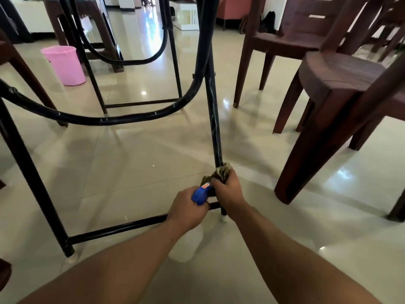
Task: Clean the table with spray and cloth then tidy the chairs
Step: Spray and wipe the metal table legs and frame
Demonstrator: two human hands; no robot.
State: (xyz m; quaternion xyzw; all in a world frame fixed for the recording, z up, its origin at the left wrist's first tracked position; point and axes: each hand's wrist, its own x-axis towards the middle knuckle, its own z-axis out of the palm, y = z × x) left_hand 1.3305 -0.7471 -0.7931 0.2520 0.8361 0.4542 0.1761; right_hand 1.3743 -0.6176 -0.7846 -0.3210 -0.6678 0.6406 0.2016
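Down at floor level, the black table leg [213, 119] drops to a white foot cap [224, 218] on the glossy tiled floor [153, 154]; from just above that foot a low crossbar [122, 227] runs left to a second leg [32, 183], and a curved brace [109, 120] sweeps across higher up, so the space to the left is fenced in by tubing. To the right a strip of bare tile lies between the leg and the nearest brown chair [341, 84]; another chair [282, 42] stands behind it, near but not touching the table frame. A pink bin [64, 64] sits well apart on the far left.

The right hand [228, 189] has its fingers curled tight round the cloth [222, 172], which is bunched against the lower leg; a tuft of it pokes out above the fist. The left hand [186, 211] grips the neck of the spray bottle [200, 193]; its blue head sticks out above the knuckles, right beside the cloth, while the pale body hangs below the wrist, just beside the crossbar.
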